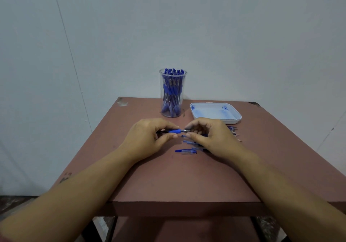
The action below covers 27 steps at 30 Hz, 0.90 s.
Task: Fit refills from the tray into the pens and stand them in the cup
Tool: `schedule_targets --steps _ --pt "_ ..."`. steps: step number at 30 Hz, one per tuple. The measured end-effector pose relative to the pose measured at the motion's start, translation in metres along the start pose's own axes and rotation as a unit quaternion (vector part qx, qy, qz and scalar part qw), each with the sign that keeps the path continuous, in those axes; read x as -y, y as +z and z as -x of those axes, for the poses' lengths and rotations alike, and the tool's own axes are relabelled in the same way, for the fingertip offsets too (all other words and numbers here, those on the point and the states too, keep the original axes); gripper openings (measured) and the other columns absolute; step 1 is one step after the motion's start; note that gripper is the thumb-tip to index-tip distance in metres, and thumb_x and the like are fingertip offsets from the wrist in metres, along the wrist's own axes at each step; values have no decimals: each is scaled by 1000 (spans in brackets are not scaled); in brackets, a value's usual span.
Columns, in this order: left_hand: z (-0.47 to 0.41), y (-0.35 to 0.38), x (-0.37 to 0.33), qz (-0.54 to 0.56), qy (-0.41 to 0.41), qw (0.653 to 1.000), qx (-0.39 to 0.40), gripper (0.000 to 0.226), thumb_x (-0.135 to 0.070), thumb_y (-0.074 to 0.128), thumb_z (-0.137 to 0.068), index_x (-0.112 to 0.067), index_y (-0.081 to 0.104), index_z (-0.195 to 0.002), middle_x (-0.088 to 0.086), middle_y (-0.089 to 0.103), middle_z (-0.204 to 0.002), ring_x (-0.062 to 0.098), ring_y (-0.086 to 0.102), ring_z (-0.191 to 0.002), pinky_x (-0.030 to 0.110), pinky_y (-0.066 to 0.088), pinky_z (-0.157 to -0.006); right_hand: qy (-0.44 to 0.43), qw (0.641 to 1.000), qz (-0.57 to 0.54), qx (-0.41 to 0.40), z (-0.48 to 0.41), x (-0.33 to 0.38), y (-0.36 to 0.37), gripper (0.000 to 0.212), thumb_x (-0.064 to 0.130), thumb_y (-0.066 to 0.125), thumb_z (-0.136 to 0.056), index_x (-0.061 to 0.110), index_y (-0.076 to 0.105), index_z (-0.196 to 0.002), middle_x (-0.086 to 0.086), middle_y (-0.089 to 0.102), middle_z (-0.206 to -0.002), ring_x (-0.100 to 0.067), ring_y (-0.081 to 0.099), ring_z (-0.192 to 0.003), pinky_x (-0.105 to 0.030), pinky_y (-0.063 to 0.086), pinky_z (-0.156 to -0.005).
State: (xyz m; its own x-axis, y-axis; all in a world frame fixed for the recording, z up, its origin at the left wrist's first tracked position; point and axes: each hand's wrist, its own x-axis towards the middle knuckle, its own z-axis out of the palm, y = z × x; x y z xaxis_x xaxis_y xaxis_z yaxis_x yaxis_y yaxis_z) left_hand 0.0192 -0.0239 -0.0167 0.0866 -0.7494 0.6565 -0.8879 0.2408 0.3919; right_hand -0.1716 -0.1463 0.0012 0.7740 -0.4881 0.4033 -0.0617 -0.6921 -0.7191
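Fingers (168, 125) of our left hand (148, 135) pinch the pen (175, 131) by its blue grip; our right hand (211, 135) pinches the refill (187, 130) at its tip (both above the worktop (187, 176)); the cup (183, 84) stands behind them, the tray (209, 110) beside it.

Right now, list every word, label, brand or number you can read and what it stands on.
No text can be read.
On the pens in the cup: print, if any, too small.
On the held pen: none visible.
On the tray: blue smears, no letters.
On the left forearm: a mark, too blurred.
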Motion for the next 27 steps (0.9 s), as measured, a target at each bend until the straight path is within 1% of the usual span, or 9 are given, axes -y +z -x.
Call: schedule_targets --steps 5,7,9,13,15,17,20,22,27 --pt "0 0 -1 -3 6 1000 -3 29 -52 60 -85 -35 73 -105 -21 71 -94 -3 64 -81 29 54 -71 -18 995 92 14 0 1 1 12 30 57 -97 34 66 -88 11 65 -74 -1 56 -67 -17 43 -64" --pt "-1 0 -2 2 9 1000 -8 28 -50 62 -85 -34 74 -105 -20 72 -94 -2 65 -81 29 55 -71 -16 996 84 18 1 2 0 11 33 61 -94 31 65 -104 9 65 -84 0 57 -70 -13 43 -67" --pt "-1 0 -2 5 10 1000 -11 29 -50 62 -85 -32 74 -105 -20 72 -94 -2 65 -81 30 55 -71 -35 996 79 3 3 2 -1 26 29 71 -88 29 61 -112 10 62 -91 -2 57 -73 -9 43 -70" --pt "-1 0 -2 -1 14 1000 -5 29 -50 61 -86 -33 74 -105 -19 72 -95 -1 65 -81 30 55 -71 -74 991 113 -16 1 3 -1 11 32 67 -89 23 69 -94 15 61 -80 -5 57 -75 -12 41 -66" --pt "-1 0 -3 -1 17 1000 -5 30 -50 60 -86 -33 74 -105 -19 72 -95 -1 65 -81 30 55 -70 -70 990 124 -11 0 2 -1 20 39 61 -91 23 72 -97 16 61 -80 -1 58 -75 -12 41 -66" --pt "-1 0 -3 -1 18 1000 -9 30 -51 61 -86 -32 74 -106 -19 72 -95 -1 65 -81 30 55 -71 -60 993 100 -9 1 3 -1 23 35 69 -88 26 68 -108 13 63 -87 -2 59 -75 -10 43 -69" --pt "0 -1 -2 -4 17 1000 -7 29 -51 61 -86 -33 74 -105 -19 72 -95 -1 65 -81 31 55 -71 -76 990 116 -12 1 4 -1 15 26 73 -86 23 67 -100 13 62 -85 -7 58 -74 -11 43 -67" --pt "0 -1 -2 -3 17 1000 -4 29 -51 61 -86 -34 73 -105 -19 72 -96 0 65 -82 32 55 -70 -75 989 130 -10 0 3 -1 12 31 67 -90 20 71 -93 16 61 -78 -3 57 -73 -12 41 -64" --pt "-2 0 -2 2 20 1000 -9 28 -49 63 -86 -32 74 -106 -17 72 -95 1 66 -81 35 56 -70 -73 991 106 -19 2 4 -1 18 29 73 -86 24 67 -102 13 62 -83 -6 57 -72 -11 43 -66"
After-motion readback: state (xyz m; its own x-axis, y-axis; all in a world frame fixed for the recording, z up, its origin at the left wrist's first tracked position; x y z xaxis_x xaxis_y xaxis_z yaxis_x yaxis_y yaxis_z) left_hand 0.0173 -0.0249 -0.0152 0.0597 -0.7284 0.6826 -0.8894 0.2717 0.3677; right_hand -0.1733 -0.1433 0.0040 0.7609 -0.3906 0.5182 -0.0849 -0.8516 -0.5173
